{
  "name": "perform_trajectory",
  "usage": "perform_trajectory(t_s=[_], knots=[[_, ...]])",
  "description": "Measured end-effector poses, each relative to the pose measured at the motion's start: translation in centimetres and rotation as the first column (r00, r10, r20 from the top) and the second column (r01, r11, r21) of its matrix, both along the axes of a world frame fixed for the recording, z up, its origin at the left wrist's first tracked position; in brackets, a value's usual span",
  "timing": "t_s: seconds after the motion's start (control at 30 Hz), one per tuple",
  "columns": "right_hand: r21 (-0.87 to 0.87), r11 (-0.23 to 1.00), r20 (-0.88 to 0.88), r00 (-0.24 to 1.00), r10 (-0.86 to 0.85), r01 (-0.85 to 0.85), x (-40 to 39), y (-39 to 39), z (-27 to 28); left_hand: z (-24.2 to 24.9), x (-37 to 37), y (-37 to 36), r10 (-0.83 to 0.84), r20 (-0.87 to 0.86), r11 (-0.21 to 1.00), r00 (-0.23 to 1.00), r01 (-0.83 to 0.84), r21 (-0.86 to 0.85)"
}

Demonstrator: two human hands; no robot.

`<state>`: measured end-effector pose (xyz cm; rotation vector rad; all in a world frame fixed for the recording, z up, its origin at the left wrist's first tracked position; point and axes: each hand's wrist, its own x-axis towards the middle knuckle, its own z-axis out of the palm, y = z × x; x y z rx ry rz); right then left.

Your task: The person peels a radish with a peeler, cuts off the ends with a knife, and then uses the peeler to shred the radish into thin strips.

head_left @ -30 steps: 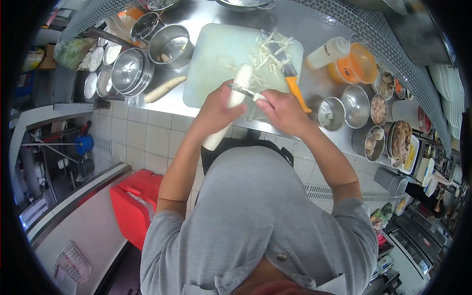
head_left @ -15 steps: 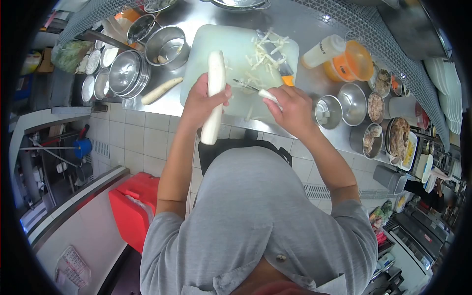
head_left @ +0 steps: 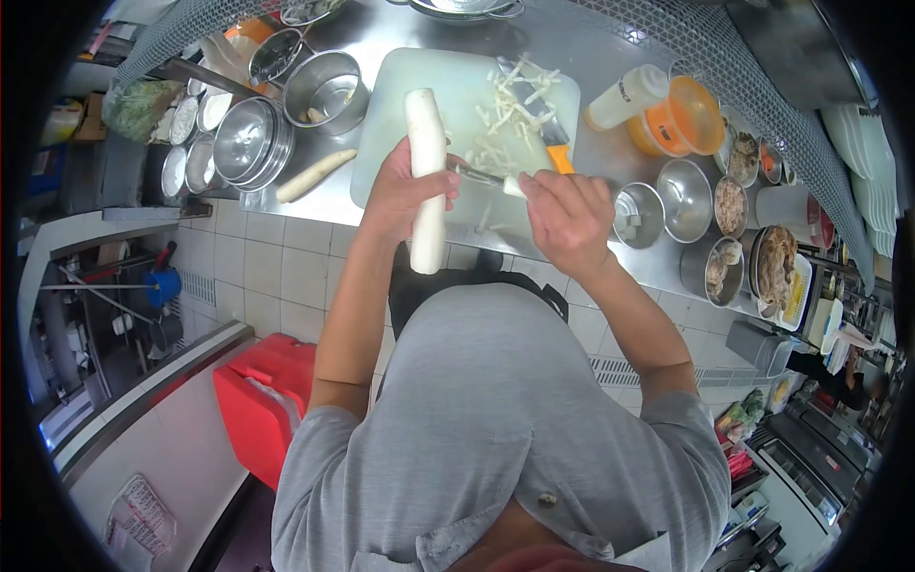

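Observation:
My left hand (head_left: 400, 197) is wrapped round a long, thick white radish (head_left: 426, 133), held nearly upright in view above the near edge of the pale cutting board (head_left: 393, 84). In my right hand (head_left: 570, 217) is a peeler (head_left: 515, 187) with a white handle. Its metal head points left and reaches close to the radish's right side; whether it touches cannot be made out. White peelings (head_left: 515, 110) lie scattered on the board, partly over a knife (head_left: 559, 157) with an orange handle. A thinner, pale yellowish root (head_left: 316, 175) rests on the steel table left of the board.
Left of the board stand a steel pot (head_left: 325, 92) and stacked steel bowls (head_left: 246, 143). To the right are a squeeze bottle (head_left: 629, 97), an orange tub (head_left: 688, 116), a small pot with white pieces (head_left: 638, 215) and several food bowls. A red bin (head_left: 257, 400) stands on the floor.
The peeler has moved in against the radish's side, my right hand turning with it. The radish has shifted slightly up and right and stands straighter, still in my left hand.

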<state>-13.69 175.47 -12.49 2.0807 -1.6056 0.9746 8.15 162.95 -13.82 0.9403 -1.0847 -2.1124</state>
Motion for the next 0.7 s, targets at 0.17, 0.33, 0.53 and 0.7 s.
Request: perform_trajectory(t_s=[0.17,0.33,0.53,0.7], knots=[[0.014,1.000,0.006,1.000,0.012,-0.012,-0.1,0.0,0.3,-0.2,0.0,0.2,0.005,0.041,1.000,0.999,-0.005,-0.006],[0.358,0.917,0.545,0.837,-0.054,-0.174,0.3,0.4,0.4,-0.8,0.3,0.3,-0.092,0.133,0.995,0.987,0.095,-0.021],[0.637,0.635,0.668,0.724,-0.173,-0.437,0.1,0.3,0.8,0.0,0.6,1.0,-0.280,0.134,0.959,0.950,0.283,0.001],[0.529,0.778,0.518,0.855,0.020,-0.339,0.6,-0.6,0.6,1.1,0.6,1.8,-0.321,0.165,0.943,0.933,0.331,-0.039]])
